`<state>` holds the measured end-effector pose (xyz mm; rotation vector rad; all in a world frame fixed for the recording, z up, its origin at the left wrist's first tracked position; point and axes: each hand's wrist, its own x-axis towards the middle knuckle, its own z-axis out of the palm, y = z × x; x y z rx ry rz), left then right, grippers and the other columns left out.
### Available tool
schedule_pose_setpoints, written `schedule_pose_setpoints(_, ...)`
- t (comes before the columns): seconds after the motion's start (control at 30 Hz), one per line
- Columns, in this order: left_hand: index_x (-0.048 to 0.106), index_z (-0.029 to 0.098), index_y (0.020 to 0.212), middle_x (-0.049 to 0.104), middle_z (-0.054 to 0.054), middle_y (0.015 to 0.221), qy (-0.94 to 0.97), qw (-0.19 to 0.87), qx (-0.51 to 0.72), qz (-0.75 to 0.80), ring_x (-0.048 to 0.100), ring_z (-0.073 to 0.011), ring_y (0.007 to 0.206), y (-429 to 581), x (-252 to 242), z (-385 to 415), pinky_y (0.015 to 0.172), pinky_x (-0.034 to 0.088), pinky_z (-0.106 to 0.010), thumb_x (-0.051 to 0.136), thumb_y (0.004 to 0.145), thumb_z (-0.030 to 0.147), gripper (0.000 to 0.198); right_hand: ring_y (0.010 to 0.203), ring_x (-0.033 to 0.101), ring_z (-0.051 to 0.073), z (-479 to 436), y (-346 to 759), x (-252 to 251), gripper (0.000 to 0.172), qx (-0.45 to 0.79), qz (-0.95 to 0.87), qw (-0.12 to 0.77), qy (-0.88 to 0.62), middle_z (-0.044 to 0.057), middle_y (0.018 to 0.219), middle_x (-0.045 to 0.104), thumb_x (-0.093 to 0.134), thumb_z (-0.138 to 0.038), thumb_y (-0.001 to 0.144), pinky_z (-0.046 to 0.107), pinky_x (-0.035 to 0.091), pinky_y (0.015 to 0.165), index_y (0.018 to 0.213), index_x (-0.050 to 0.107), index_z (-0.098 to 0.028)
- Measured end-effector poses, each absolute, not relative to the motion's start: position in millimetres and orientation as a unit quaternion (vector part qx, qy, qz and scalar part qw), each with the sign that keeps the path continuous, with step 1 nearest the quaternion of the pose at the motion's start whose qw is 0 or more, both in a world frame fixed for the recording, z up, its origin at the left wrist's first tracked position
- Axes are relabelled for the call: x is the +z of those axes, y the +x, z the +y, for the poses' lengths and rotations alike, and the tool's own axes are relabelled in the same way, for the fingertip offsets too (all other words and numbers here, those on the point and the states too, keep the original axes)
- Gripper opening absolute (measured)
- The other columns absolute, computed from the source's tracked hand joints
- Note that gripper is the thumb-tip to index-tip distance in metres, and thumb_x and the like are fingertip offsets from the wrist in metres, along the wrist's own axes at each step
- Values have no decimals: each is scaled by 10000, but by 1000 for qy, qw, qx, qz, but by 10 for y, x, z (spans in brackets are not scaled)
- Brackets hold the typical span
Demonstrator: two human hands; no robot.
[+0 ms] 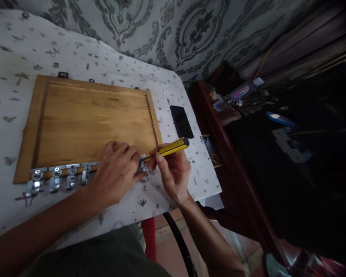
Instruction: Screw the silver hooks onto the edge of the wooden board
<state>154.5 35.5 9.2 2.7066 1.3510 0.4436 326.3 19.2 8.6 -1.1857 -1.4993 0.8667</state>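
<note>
A wooden panel (95,119) is laid flat on the patterned table (23,46), and a row of metal hooks (54,181) is seen along its six-o'clock edge. The left hand (115,173) is curled over that edge at about the panel's five o'clock, its fingertips set against the end hook (142,166). Whether the hook is pinched or only steadied cannot be told, since the knuckles hide it. The right hand (173,173) is closed around a yellow-and-black screwdriver (174,146), which is held low and nearly level, its handle pointing toward two o'clock and its tip hidden between the two hands. A dark phone (181,121) is set just beside the panel at its three o'clock. Trouble is judged likeliest at the tip: with the tool held so flat, it could be slipped out of the screw head and driven into the left fingertips or across the wood. The panel is clamped by nothing but the left hand, so it could be pushed toward the twelve-o'clock side under pressure, and the end hook could be fixed askew to the others.
</note>
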Motion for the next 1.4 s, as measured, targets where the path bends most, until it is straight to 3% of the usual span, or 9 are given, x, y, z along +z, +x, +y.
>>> schedule_pose_setpoints(0.17, 710, 129, 956, 688, -99, 950, 887, 45, 138, 438, 630, -322, 978, 1539, 125, 338, 918, 465, -531, 716, 919, 352, 226, 586, 652, 94, 209, 3266, 105, 168, 394, -589, 504, -494, -36, 779, 680, 700, -338, 938, 245, 562, 568, 997, 588, -227)
schedule_pose_setpoints(0.33, 713, 144, 925, 695, -91, 914, 883, 39, 156, 441, 637, -320, 949, 1546, 84, 348, 898, 461, -522, 769, 872, 394, 262, 555, 632, 86, 238, 3260, 171, 261, 433, -563, 501, -494, -48, 760, 652, 764, -396, 881, 238, 559, 554, 944, 578, -226)
schedule_pose_setpoints(0.47, 720, 143, 920, 701, -93, 906, 884, 37, 160, 439, 645, -320, 939, 1552, 67, 357, 884, 461, -520, 776, 866, 405, 273, 591, 655, 100, 248, 3276, 175, 332, 443, -576, 514, -455, -38, 797, 670, 685, -504, 935, 256, 573, 597, 1111, 585, -241)
schedule_pose_setpoints(0.57, 719, 144, 920, 705, -90, 923, 883, 41, 159, 440, 649, -315, 950, 1551, 69, 359, 899, 458, -520, 785, 859, 390, 262, 607, 664, 97, 256, 3295, 153, 273, 454, -582, 529, -418, -16, 890, 711, 612, -472, 995, 269, 584, 615, 1171, 614, -263)
schedule_pose_setpoints(0.73, 718, 135, 927, 706, -89, 929, 884, 42, 153, 439, 655, -316, 949, 1547, 56, 361, 910, 457, -526, 785, 861, 426, 306, 473, 569, 52, 287, 3295, 202, 235, 432, -563, 546, -445, 3, 951, 744, 763, -447, 889, 214, 516, 446, 968, 689, -238)
schedule_pose_setpoints(0.9, 725, 132, 954, 706, -88, 945, 883, 48, 149, 443, 651, -320, 968, 1552, 49, 362, 931, 445, -527, 805, 840, 423, 323, 405, 513, 22, 314, 3287, 296, 311, 443, -545, 543, -460, -12, 927, 766, 855, -408, 799, 164, 458, 360, 839, 615, -214)
schedule_pose_setpoints(1.13, 715, 130, 966, 701, -88, 969, 884, 49, 146, 441, 642, -311, 981, 1547, 62, 359, 936, 422, -520, 754, 889, 398, 281, 469, 632, 68, 319, 3360, 275, 385, 440, -590, 534, -416, -12, 984, 747, 653, -525, 955, 219, 551, 428, 1283, 610, -327)
schedule_pose_setpoints(1.27, 709, 145, 948, 698, -77, 957, 883, 37, 152, 442, 641, -301, 966, 1536, 38, 357, 930, 424, -503, 767, 877, 424, 293, 443, 580, 34, 320, 3349, 328, 223, 421, -584, 557, -414, -8, 1014, 745, 774, -428, 884, 180, 487, 369, 1036, 729, -271)
schedule_pose_setpoints(1.4, 714, 144, 954, 699, -81, 949, 883, 39, 149, 443, 647, -310, 968, 1534, 30, 362, 913, 435, -503, 786, 862, 417, 298, 410, 495, 11, 339, 3315, 429, 265, 422, -559, 570, -430, -28, 915, 751, 875, -346, 785, 152, 447, 350, 814, 645, -216)
